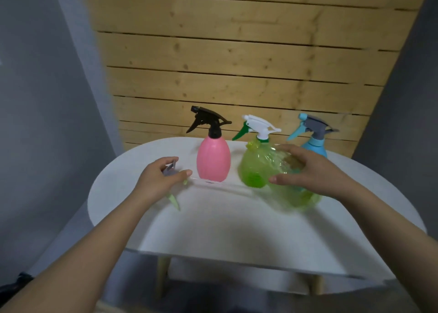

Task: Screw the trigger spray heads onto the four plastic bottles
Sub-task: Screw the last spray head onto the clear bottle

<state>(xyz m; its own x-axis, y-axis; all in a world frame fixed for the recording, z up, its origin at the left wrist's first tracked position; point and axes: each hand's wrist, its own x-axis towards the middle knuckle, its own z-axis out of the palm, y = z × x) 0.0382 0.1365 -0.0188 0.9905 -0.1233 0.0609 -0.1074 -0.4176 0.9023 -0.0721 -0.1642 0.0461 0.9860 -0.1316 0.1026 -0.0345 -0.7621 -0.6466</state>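
Observation:
My left hand (156, 180) is closed around a loose grey spray head (169, 169); its pale green trigger (174, 201) pokes out below the hand and a clear tube trails right. My right hand (308, 170) wraps over the top of a blurred translucent green bottle (301, 199), hiding its neck. Behind them stand three bottles with heads on. At the left is a pink bottle (213, 161) with a black head (206, 120). A second green bottle (251, 168) carries a white head (260, 125), and a blue bottle (317, 147) a grey head (312, 125).
Everything sits on a white oval table (237, 229) with wooden legs. A wall of pale wooden planks (237, 64) rises right behind the far edge. Grey walls flank both sides.

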